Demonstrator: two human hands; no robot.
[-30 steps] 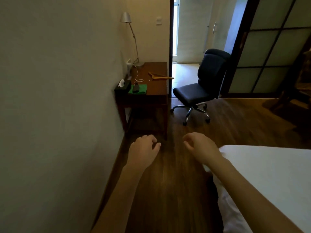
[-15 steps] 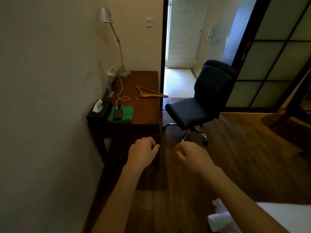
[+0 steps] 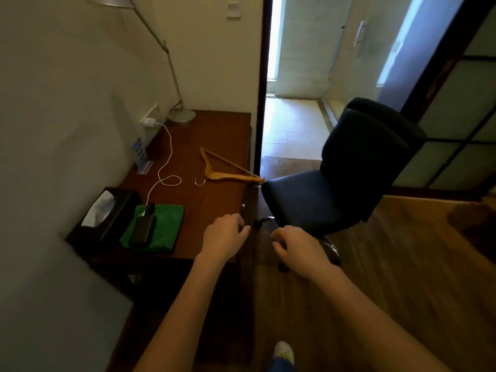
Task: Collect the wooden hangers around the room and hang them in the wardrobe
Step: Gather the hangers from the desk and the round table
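Fingers [image 3: 239, 224] of left hand [image 3: 225, 237] loosely curled, empty, over right edge of brown wooden desk [image 3: 214, 140]. Right hand [image 3: 298, 248] likewise slack, empty. Pale wooden triangular hanger [image 3: 228, 171] beyond, untouched.

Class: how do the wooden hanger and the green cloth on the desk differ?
The tan wooden hanger is an open triangle; the folded green cloth is a solid rectangle. The hanger's tip overhangs the brown wooden desk; the cloth lies wholly on it, under a dark device. Both lie flat.

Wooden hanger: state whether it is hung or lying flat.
Lying flat: the wooden hanger rests on the desk top, one tip overhanging its edge.
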